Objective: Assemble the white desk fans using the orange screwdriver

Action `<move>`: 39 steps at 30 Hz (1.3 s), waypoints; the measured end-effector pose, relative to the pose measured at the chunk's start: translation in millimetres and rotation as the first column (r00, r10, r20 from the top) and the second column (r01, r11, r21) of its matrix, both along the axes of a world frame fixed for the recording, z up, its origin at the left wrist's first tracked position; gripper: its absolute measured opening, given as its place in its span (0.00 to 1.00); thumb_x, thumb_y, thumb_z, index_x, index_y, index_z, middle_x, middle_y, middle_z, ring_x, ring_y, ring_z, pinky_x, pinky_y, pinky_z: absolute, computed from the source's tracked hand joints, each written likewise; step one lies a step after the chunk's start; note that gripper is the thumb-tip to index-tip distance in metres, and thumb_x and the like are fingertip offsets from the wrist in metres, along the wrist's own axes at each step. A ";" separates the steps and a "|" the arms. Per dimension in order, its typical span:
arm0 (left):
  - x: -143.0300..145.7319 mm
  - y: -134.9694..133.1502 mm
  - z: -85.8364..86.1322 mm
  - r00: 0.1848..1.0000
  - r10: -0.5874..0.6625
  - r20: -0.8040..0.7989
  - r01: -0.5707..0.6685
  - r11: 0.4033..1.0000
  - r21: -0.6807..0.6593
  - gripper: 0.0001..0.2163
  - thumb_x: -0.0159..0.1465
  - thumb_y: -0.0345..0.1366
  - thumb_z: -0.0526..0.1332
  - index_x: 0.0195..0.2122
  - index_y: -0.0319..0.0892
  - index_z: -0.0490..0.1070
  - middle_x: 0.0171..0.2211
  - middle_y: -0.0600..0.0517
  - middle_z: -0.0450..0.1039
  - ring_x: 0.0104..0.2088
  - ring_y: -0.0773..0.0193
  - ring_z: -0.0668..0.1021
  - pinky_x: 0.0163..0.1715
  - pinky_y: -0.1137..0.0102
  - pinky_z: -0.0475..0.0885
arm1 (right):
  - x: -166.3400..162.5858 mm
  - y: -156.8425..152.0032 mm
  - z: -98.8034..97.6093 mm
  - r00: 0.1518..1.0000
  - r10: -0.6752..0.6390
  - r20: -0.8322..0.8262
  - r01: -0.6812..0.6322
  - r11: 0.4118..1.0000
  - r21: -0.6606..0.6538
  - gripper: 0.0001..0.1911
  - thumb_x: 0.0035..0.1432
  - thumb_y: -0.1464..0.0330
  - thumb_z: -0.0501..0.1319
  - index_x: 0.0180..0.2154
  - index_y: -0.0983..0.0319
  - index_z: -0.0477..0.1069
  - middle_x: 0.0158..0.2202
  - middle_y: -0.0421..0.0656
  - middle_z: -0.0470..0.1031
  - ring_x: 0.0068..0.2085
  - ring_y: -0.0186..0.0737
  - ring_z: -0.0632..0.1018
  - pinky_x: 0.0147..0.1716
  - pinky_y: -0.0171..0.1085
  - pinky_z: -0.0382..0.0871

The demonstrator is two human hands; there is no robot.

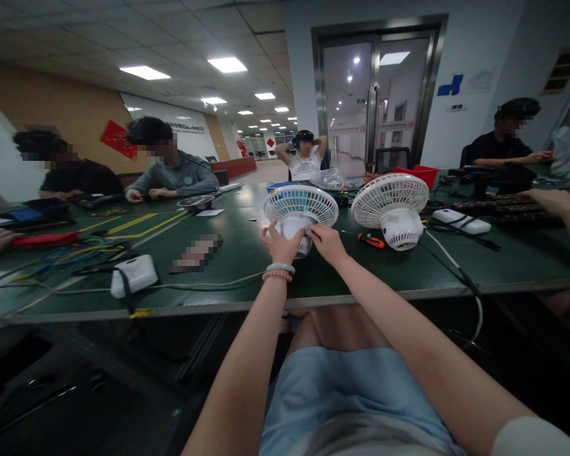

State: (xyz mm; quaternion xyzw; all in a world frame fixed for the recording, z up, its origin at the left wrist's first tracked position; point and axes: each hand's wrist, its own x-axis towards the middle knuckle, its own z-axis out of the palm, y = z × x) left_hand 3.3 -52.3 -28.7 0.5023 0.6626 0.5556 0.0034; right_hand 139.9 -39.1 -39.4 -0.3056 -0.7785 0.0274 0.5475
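A small white fan (pixel 300 206) with a round grille and blue blades stands on the dark green table (pixel 313 278), its back toward me. My left hand (pixel 278 244) wraps round the left side of its white motor housing. My right hand (pixel 327 242) presses on the housing's right side, fingers curled. A second white fan (pixel 392 204) of the same kind stands just to the right, untouched. An orange-handled screwdriver (pixel 371 240) lies between the two fans, close to my right hand.
A white box (pixel 133 274) with a grey cable lies at the left. Coloured wires (pixel 76 256) spread beyond it. A white power strip (pixel 460 221) and a red bin (pixel 420 173) are at the right. Several people sit around the table; another person's arm (pixel 567 212) reaches in from the right.
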 end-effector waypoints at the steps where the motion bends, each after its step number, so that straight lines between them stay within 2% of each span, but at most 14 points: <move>1: 0.1 0.2 0.2 1.000 0.002 0.000 -0.002 1.000 -0.002 0.36 0.46 0.46 0.67 0.54 0.43 0.54 0.52 0.43 0.43 0.59 0.48 0.55 0.59 0.56 0.55 | 0.0 0.0 0.0 1.000 0.001 0.002 -0.001 1.000 0.002 0.15 0.60 0.69 0.52 0.45 0.66 0.71 0.43 0.49 0.74 0.45 0.40 0.73 0.48 0.38 0.66; 7: 1.6 -3.5 2.5 0.999 0.042 -0.021 -0.042 0.999 0.006 0.36 0.46 0.47 0.66 0.54 0.42 0.56 0.54 0.41 0.47 0.58 0.46 0.57 0.55 0.52 0.58 | -0.7 1.3 -1.4 1.000 0.015 -0.005 -0.015 1.000 0.013 0.15 0.60 0.69 0.51 0.45 0.64 0.71 0.43 0.48 0.74 0.45 0.39 0.73 0.48 0.38 0.65; 10: 3.0 -11.9 4.9 0.976 0.075 -0.203 -0.053 0.992 0.113 0.29 0.49 0.44 0.64 0.51 0.42 0.61 0.55 0.41 0.53 0.56 0.45 0.59 0.54 0.50 0.57 | -1.4 2.0 -1.5 1.000 0.024 -0.011 -0.024 1.000 -0.009 0.14 0.60 0.69 0.52 0.44 0.64 0.71 0.43 0.48 0.74 0.45 0.39 0.73 0.49 0.38 0.65; 13: 6.0 -20.9 6.8 0.866 -0.037 -0.498 0.150 0.971 0.188 0.18 0.53 0.36 0.60 0.46 0.43 0.67 0.50 0.46 0.66 0.56 0.50 0.61 0.56 0.55 0.53 | -1.7 2.6 -2.5 0.999 0.040 -0.026 -0.041 0.999 -0.024 0.14 0.59 0.70 0.52 0.46 0.63 0.70 0.44 0.48 0.74 0.47 0.40 0.73 0.50 0.39 0.65; 16: 10.6 -24.8 7.3 0.755 -0.128 -0.643 0.287 0.946 0.149 0.15 0.53 0.32 0.57 0.43 0.44 0.69 0.44 0.49 0.72 0.56 0.53 0.63 0.55 0.56 0.52 | -0.6 2.9 -4.3 0.995 0.058 -0.087 -0.063 0.996 -0.062 0.18 0.57 0.70 0.54 0.50 0.61 0.64 0.46 0.47 0.72 0.45 0.39 0.74 0.48 0.40 0.66; 20: 14.2 -22.0 6.4 0.733 -0.128 -0.668 0.280 0.952 0.124 0.15 0.54 0.32 0.56 0.43 0.44 0.70 0.44 0.47 0.73 0.54 0.54 0.66 0.53 0.56 0.52 | 1.5 2.6 -5.2 0.989 0.062 -0.136 -0.082 0.986 -0.143 0.21 0.55 0.69 0.56 0.52 0.61 0.59 0.39 0.44 0.74 0.38 0.39 0.76 0.41 0.40 0.70; 29: 13.0 -15.5 3.7 0.734 -0.122 -0.668 0.271 0.955 0.123 0.11 0.56 0.31 0.55 0.40 0.45 0.71 0.40 0.49 0.75 0.50 0.56 0.70 0.51 0.57 0.52 | 3.5 -4.4 -1.9 0.990 0.031 -0.138 -0.053 0.985 -0.164 0.17 0.53 0.71 0.55 0.46 0.61 0.59 0.36 0.43 0.73 0.36 0.37 0.75 0.39 0.39 0.69; 30: 13.2 -15.8 3.8 0.734 -0.119 -0.668 0.269 0.955 0.125 0.11 0.56 0.32 0.55 0.40 0.45 0.71 0.39 0.49 0.75 0.50 0.56 0.70 0.51 0.57 0.52 | 5.3 -6.1 -1.6 0.992 -0.006 -0.127 -0.017 0.984 -0.177 0.16 0.52 0.72 0.54 0.44 0.61 0.59 0.36 0.43 0.72 0.36 0.37 0.75 0.39 0.38 0.69; 32: 13.9 -16.7 4.4 0.736 -0.117 -0.667 0.267 0.955 0.127 0.11 0.57 0.32 0.55 0.39 0.46 0.71 0.39 0.50 0.75 0.50 0.56 0.71 0.51 0.57 0.52 | 10.3 -9.6 -1.4 0.987 -0.154 -0.054 0.137 0.962 -0.237 0.13 0.49 0.73 0.54 0.40 0.62 0.61 0.36 0.45 0.71 0.38 0.39 0.73 0.40 0.40 0.68; 35: 15.1 -18.3 5.5 0.740 -0.121 -0.661 0.264 0.957 0.120 0.10 0.57 0.32 0.55 0.39 0.47 0.71 0.39 0.50 0.75 0.50 0.57 0.70 0.50 0.57 0.52 | 18.8 -13.9 -3.5 0.905 -0.363 0.223 0.421 0.840 -0.343 0.13 0.45 0.71 0.59 0.37 0.63 0.65 0.40 0.52 0.70 0.45 0.49 0.71 0.42 0.47 0.66; 37: 15.6 -19.1 6.3 0.745 -0.127 -0.655 0.261 0.959 0.111 0.10 0.57 0.32 0.55 0.39 0.47 0.71 0.39 0.50 0.75 0.50 0.57 0.70 0.50 0.57 0.52 | 22.9 -15.1 -6.2 0.834 -0.388 0.393 0.531 0.757 -0.379 0.14 0.45 0.68 0.61 0.37 0.65 0.68 0.43 0.57 0.69 0.48 0.56 0.69 0.42 0.52 0.65; 39: 15.8 -19.5 7.1 0.746 -0.134 -0.653 0.255 0.962 0.094 0.10 0.58 0.32 0.55 0.40 0.46 0.71 0.39 0.50 0.75 0.50 0.56 0.70 0.51 0.57 0.51 | 25.0 -14.7 -8.7 0.796 -0.363 0.485 0.570 0.720 -0.397 0.13 0.49 0.67 0.59 0.38 0.66 0.70 0.45 0.59 0.68 0.47 0.57 0.70 0.41 0.53 0.66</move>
